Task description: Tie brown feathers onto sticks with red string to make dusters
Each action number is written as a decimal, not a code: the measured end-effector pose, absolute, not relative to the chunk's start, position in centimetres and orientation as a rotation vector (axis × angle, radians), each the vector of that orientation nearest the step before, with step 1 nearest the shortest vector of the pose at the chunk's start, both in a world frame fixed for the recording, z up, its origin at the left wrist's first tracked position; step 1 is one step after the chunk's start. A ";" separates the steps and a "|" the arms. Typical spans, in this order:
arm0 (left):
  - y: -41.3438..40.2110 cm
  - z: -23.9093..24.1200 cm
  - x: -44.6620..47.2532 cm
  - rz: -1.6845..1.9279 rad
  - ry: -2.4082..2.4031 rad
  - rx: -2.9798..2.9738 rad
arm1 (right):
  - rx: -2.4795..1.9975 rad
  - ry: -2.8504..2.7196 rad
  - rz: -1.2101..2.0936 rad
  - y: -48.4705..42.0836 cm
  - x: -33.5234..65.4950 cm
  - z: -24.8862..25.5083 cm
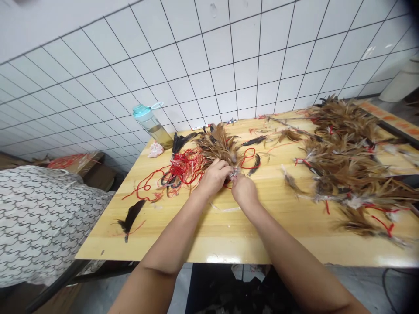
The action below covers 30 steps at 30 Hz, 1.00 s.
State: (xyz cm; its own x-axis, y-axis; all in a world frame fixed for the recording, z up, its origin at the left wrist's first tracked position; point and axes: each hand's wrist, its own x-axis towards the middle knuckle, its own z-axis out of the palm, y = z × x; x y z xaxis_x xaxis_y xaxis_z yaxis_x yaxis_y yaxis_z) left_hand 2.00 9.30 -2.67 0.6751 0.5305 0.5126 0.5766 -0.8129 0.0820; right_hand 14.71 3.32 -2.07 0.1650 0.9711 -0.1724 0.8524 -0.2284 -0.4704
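Note:
A bunch of brown feathers (218, 144) lies on the wooden table, its tips fanned toward the wall. At its pale quill end, my left hand (216, 174) grips the bundle from the left, fingers closed. Close beside it on the right, my right hand (244, 189) is closed at the same quill end; whatever its fingers pinch is hidden. Red string (250, 155) loops out to the right of the bunch. A tangled heap of red strings (186, 168) sits left of my hands, with black-handled scissors (170, 179) partly under it.
Several tied feather bunches (347, 161) cover the table's right side. A water bottle (153, 126) with a turquoise lid and a crumpled tissue (155, 149) stand at the back left. Loose dark feathers (132, 216) lie near the left edge. Markers (201, 127) lie along the tiled wall.

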 end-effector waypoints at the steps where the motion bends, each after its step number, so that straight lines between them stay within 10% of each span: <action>1: 9.3 -2.5 2.0 -0.830 -0.933 -2.785 | -2.168 -1.752 0.649 3.4 14.8 -2.1; 30: 10.0 -0.1 3.2 -0.479 -0.984 -2.544 | -2.201 -1.689 0.731 3.9 15.1 -1.9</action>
State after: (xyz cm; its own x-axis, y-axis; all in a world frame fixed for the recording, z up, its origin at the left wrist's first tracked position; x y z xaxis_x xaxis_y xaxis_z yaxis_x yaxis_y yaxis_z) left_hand 3.17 9.96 -0.11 0.6983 0.5677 0.4360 0.6934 -0.6877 -0.2151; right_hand 15.06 3.92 -1.87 0.1923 0.9551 -0.2256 0.8179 -0.2830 -0.5009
